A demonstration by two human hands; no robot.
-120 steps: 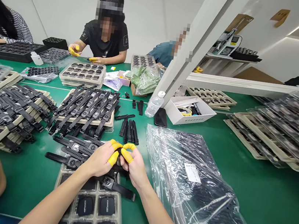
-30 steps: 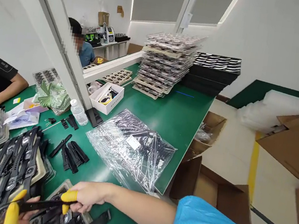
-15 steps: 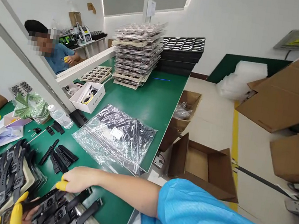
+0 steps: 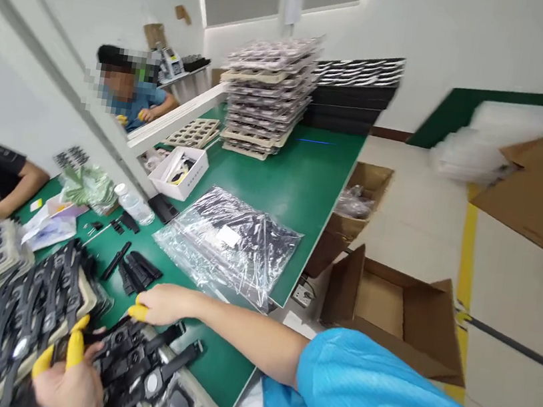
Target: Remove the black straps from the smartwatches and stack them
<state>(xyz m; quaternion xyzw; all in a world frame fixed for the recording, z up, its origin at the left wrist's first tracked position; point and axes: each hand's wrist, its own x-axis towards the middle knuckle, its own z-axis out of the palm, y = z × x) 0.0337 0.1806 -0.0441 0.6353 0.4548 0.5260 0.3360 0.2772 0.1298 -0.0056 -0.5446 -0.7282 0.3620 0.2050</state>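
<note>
At the lower left, my left hand [image 4: 75,381], with yellow finger cots, is closed round a dark smartwatch, mostly hidden by the fingers. My right hand [image 4: 163,305] reaches across from the right, its yellow-capped fingertips pinched on what looks like the end of that watch's black strap; the fingers cover most of it. Below and between the hands, several black smartwatches [image 4: 152,383] lie on a beige tray [image 4: 211,397]. Another stack of trays carrying strapped watches [image 4: 27,310] stands left of my left hand. Loose black watch straps [image 4: 138,272] rest on the green table just beyond my right hand.
A clear plastic bag of dark items [image 4: 229,238] lies mid-table. Beyond are a bottle [image 4: 134,203], a white box [image 4: 179,174] and a tall tray stack [image 4: 266,95]. Co-workers sit at left, one arm [image 4: 26,186] at the table. An open carton [image 4: 388,307] stands on the floor.
The view has swung left, so the scene sits further right. My left hand shows more fully, its fingers still closed. My right hand stays beside the watches, still pinched.
</note>
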